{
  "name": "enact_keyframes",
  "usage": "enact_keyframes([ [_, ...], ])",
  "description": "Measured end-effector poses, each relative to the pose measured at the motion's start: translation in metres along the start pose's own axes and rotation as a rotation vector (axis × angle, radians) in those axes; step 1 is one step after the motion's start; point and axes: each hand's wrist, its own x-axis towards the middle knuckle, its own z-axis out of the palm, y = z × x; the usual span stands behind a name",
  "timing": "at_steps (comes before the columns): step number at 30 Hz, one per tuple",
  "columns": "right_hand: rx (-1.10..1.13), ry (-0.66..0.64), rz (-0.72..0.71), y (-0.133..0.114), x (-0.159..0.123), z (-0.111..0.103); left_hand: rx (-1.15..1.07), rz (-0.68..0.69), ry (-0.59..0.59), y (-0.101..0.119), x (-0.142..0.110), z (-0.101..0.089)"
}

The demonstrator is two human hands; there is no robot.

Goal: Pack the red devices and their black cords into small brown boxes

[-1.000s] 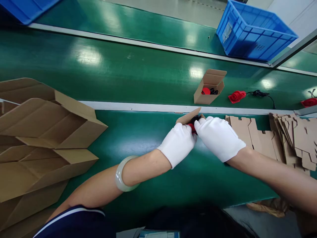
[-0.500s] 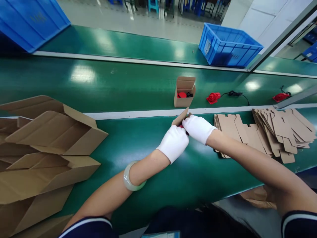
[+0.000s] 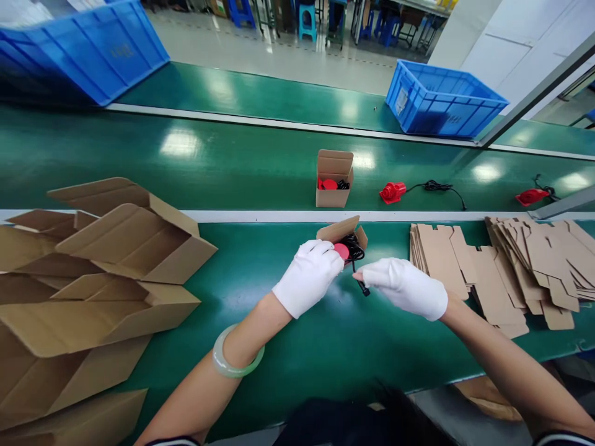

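Observation:
A small open cardboard box (image 3: 333, 231) stands on the green bench in front of me. Inside it are a red round-faced part (image 3: 341, 251) and a coiled black cable (image 3: 355, 246). My left hand (image 3: 310, 275), in a white glove, is closed around the box's near left side and hides most of it; its fingertips lie by the red part. In a matching glove, my right hand (image 3: 402, 286) pinches the cable's loose end just outside the box, where the black plug (image 3: 364, 288) hangs below the fingertips.
Another open box (image 3: 333, 198) with red and black contents stands on the belt (image 3: 260, 167) beyond. Red corded devices (image 3: 393, 192) lie to its right. Opened cartons (image 3: 176, 254) crowd the left; flat cardboard blanks (image 3: 441, 254) are stacked right. Blue crates (image 3: 446, 108) stand behind.
My right hand has drawn back from the box toward me, with the cable's end at its fingertips. My left hand stays at the box, whose contents now show. The view has shifted slightly.

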Motion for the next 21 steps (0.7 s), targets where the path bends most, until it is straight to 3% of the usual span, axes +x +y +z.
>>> enact_keyframes([
  [4,-0.316,0.046,-0.107,-0.009,0.012,0.013,0.006,0.018,0.018,-0.002,-0.006,0.004],
  [7,-0.385,0.124,-0.109,-0.014,0.022,0.015,0.0,-0.012,0.006,0.001,-0.005,0.004],
  [10,-0.253,0.124,0.061,-0.013,0.032,0.018,-0.01,-0.073,-0.015,0.007,0.002,0.006],
  [13,-0.156,0.087,0.41,-0.013,0.043,0.023,0.007,-0.174,-0.052,0.012,0.008,0.011],
  [15,-0.204,0.063,0.568,-0.017,0.05,0.024,0.018,-0.163,-0.062,0.011,0.008,0.012],
  [18,-0.444,0.009,0.612,-0.026,0.058,0.022,-0.016,-0.018,-0.014,0.002,-0.003,0.009],
  [21,-0.664,-0.067,0.617,-0.032,0.063,0.017,-0.114,0.043,0.134,-0.007,-0.021,0.005],
])
